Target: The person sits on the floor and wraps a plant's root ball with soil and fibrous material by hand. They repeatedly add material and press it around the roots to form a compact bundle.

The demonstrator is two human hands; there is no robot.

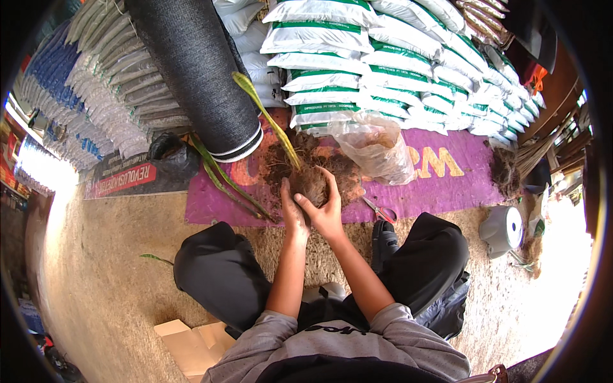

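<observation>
One long, narrow, yellow-green leaf (276, 127) rises at a slant from a rounded, brown, fibrous root ball (311, 184) at the centre of the frame. Loose, crumbly soil (348, 173) lies behind it on a purple printed sheet (440, 193). Left hand (295, 209) and right hand (325, 212) are cupped, partly closed, gripping the root ball between them.

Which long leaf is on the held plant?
The long yellow-green leaf rising from the brown, fibrous root ball between left hand and right hand; the other long green leaves lie on the purple printed sheet.
</observation>
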